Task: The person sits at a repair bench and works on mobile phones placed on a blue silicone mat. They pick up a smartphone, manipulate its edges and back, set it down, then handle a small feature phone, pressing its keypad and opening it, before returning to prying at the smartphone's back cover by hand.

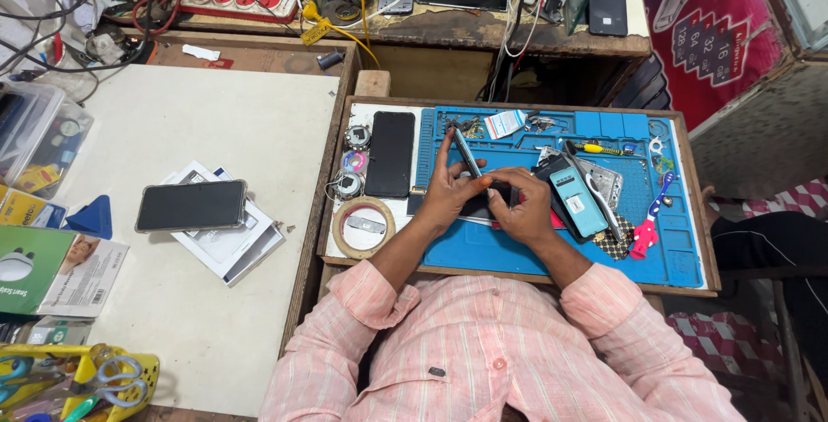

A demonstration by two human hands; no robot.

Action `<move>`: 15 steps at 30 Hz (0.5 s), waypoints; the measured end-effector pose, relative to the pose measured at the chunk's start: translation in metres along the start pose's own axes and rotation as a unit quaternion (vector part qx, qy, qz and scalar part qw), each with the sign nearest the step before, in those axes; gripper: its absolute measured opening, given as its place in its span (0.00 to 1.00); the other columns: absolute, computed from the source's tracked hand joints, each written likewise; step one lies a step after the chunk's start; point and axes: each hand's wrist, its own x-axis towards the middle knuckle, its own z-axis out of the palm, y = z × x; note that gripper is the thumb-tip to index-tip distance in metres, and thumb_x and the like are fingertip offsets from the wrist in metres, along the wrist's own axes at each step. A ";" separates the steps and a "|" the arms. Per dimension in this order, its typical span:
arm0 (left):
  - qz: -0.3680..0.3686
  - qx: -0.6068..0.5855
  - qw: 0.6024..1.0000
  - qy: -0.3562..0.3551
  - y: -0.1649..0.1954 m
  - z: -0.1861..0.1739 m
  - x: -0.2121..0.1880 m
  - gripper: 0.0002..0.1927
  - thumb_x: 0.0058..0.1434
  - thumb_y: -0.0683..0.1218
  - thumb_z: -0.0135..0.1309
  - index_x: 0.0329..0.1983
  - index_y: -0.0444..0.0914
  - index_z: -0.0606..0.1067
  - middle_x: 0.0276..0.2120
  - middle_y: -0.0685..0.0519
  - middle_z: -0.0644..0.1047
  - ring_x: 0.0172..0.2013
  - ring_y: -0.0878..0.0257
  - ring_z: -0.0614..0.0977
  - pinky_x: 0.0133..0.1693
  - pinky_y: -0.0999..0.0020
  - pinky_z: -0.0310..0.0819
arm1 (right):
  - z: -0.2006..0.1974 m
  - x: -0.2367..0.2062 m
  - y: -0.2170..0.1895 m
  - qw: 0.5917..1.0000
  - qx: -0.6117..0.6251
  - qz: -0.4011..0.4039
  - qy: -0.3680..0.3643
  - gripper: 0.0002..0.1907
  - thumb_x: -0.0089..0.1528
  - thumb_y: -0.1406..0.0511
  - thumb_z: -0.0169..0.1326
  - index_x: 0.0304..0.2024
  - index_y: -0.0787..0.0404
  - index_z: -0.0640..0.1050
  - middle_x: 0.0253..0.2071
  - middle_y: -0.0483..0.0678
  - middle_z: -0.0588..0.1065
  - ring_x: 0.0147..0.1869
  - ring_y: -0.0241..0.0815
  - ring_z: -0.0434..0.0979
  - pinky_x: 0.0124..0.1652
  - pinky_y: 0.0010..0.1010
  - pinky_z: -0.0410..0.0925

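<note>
My left hand (444, 191) and my right hand (523, 206) meet over the blue repair mat (552, 254). Between them is a dark phone body (479, 206), lying flat. My left hand's fingers hold up a thin screen panel (467, 151), tilted on edge above the phone. My right hand grips the phone's right side, thumb and fingers pressed on it. Just right of my hands lies an opened phone with a teal battery (576, 203).
A black phone (390, 153) lies left of the mat beside tape rolls (363, 226). A yellow-handled screwdriver (601, 149), a toothbrush (657, 200) and small parts sit on the mat. Another phone (191, 206) rests on papers on the white table (216, 318) to the left.
</note>
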 end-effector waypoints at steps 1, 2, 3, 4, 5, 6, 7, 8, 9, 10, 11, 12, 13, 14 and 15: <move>-0.004 0.005 1.000 0.002 0.000 0.000 0.000 0.61 0.58 0.39 0.65 0.81 0.53 0.36 0.56 0.38 0.71 0.49 0.60 0.81 0.53 0.63 0.79 | 0.000 0.000 0.000 1.000 0.002 0.005 -0.002 0.15 0.55 0.71 0.59 0.45 0.65 0.82 0.44 0.55 0.81 0.47 0.48 0.82 0.50 0.35 0.73; -0.009 0.009 1.000 0.004 0.000 0.000 0.000 0.61 0.58 0.39 0.65 0.81 0.54 0.36 0.56 0.38 0.71 0.49 0.61 0.81 0.53 0.63 0.79 | 0.000 0.001 0.001 1.000 0.003 0.009 -0.004 0.14 0.55 0.71 0.59 0.45 0.65 0.83 0.44 0.54 0.82 0.47 0.47 0.82 0.49 0.34 0.73; -0.012 0.014 1.000 0.006 0.000 -0.001 0.000 0.61 0.58 0.39 0.65 0.81 0.54 0.36 0.56 0.39 0.71 0.49 0.61 0.81 0.53 0.63 0.79 | -0.001 0.001 0.001 1.000 0.014 0.014 -0.009 0.15 0.55 0.71 0.59 0.45 0.65 0.83 0.44 0.54 0.82 0.46 0.47 0.82 0.48 0.33 0.74; -0.013 0.015 1.000 0.005 0.000 -0.001 -0.001 0.61 0.58 0.39 0.65 0.81 0.53 0.36 0.56 0.38 0.71 0.49 0.61 0.81 0.53 0.63 0.79 | -0.001 0.002 0.002 0.999 0.024 0.020 -0.015 0.15 0.55 0.71 0.59 0.45 0.65 0.83 0.44 0.54 0.82 0.46 0.46 0.82 0.47 0.32 0.74; -0.014 0.016 1.000 0.005 0.000 -0.001 -0.001 0.61 0.58 0.39 0.65 0.81 0.53 0.36 0.56 0.38 0.71 0.49 0.61 0.81 0.53 0.63 0.79 | -0.002 0.003 0.003 0.999 0.035 0.025 -0.021 0.15 0.55 0.72 0.59 0.45 0.65 0.82 0.44 0.53 0.82 0.46 0.45 0.82 0.47 0.31 0.74; -0.014 0.017 1.000 0.004 0.001 -0.001 -0.001 0.61 0.58 0.39 0.65 0.81 0.53 0.36 0.55 0.38 0.72 0.48 0.61 0.81 0.53 0.63 0.79 | -0.003 0.003 0.003 0.998 0.040 0.030 -0.027 0.15 0.55 0.71 0.60 0.45 0.65 0.82 0.43 0.53 0.82 0.46 0.44 0.82 0.46 0.31 0.74; -0.015 0.018 1.000 0.004 0.001 -0.002 -0.001 0.61 0.58 0.40 0.65 0.81 0.53 0.36 0.56 0.38 0.72 0.48 0.60 0.82 0.53 0.63 0.79 | -0.003 0.003 0.004 0.998 0.044 0.035 -0.034 0.15 0.55 0.71 0.60 0.45 0.65 0.82 0.43 0.53 0.82 0.45 0.43 0.82 0.46 0.31 0.74; -0.016 0.019 1.000 0.003 0.001 -0.002 -0.001 0.61 0.58 0.40 0.65 0.81 0.53 0.36 0.56 0.38 0.72 0.48 0.60 0.82 0.52 0.63 0.79 | -0.004 0.004 0.005 0.997 0.049 0.040 -0.041 0.15 0.55 0.71 0.61 0.45 0.65 0.82 0.43 0.53 0.82 0.45 0.42 0.82 0.46 0.30 0.74; -0.018 0.020 1.000 0.002 0.001 -0.003 -0.001 0.61 0.58 0.40 0.65 0.81 0.53 0.36 0.56 0.38 0.72 0.48 0.60 0.82 0.52 0.63 0.79 | -0.004 0.004 0.005 0.997 0.051 0.045 -0.042 0.15 0.55 0.71 0.61 0.45 0.65 0.82 0.42 0.53 0.82 0.45 0.42 0.82 0.46 0.30 0.74; -0.020 0.017 1.000 0.001 0.001 -0.004 -0.001 0.61 0.57 0.40 0.65 0.81 0.53 0.36 0.56 0.38 0.72 0.48 0.60 0.82 0.52 0.63 0.80 | -0.004 0.004 0.006 0.996 0.053 0.051 -0.043 0.15 0.56 0.71 0.61 0.46 0.66 0.82 0.42 0.53 0.82 0.44 0.41 0.82 0.45 0.29 0.73; -0.022 0.015 1.000 -0.001 0.001 -0.004 0.000 0.61 0.57 0.40 0.65 0.81 0.53 0.35 0.56 0.38 0.71 0.48 0.60 0.82 0.52 0.63 0.80 | -0.004 0.003 0.006 0.996 0.055 0.057 -0.045 0.14 0.56 0.71 0.62 0.46 0.66 0.82 0.41 0.53 0.82 0.44 0.40 0.82 0.45 0.29 0.73; -0.023 0.012 1.000 -0.002 0.001 -0.005 0.000 0.61 0.57 0.40 0.65 0.81 0.53 0.35 0.56 0.38 0.71 0.48 0.60 0.82 0.52 0.62 0.80 | -0.004 0.003 0.007 0.996 0.055 0.058 -0.046 0.14 0.56 0.71 0.62 0.46 0.66 0.82 0.41 0.52 0.82 0.43 0.39 0.82 0.44 0.28 0.73; -0.022 0.011 1.000 -0.003 0.001 -0.005 0.000 0.61 0.58 0.40 0.65 0.81 0.53 0.35 0.56 0.38 0.71 0.48 0.60 0.82 0.52 0.62 0.80 | -0.004 0.003 0.008 0.996 0.055 0.058 -0.047 0.14 0.56 0.71 0.62 0.46 0.66 0.82 0.41 0.52 0.81 0.42 0.39 0.82 0.43 0.28 0.73; -0.021 0.010 1.000 -0.004 0.000 -0.006 0.000 0.61 0.58 0.40 0.66 0.81 0.52 0.35 0.56 0.38 0.71 0.48 0.59 0.82 0.52 0.62 0.80 | -0.003 0.003 0.008 0.996 0.055 0.058 -0.047 0.14 0.57 0.71 0.62 0.46 0.66 0.82 0.41 0.52 0.81 0.41 0.39 0.82 0.42 0.27 0.74; -0.020 0.010 1.000 -0.006 0.000 -0.006 0.000 0.61 0.58 0.40 0.66 0.81 0.52 0.35 0.56 0.37 0.71 0.48 0.59 0.82 0.52 0.62 0.80 | -0.003 0.003 0.008 0.995 0.057 0.069 -0.046 0.13 0.57 0.71 0.62 0.45 0.66 0.82 0.40 0.52 0.81 0.40 0.38 0.82 0.41 0.27 0.74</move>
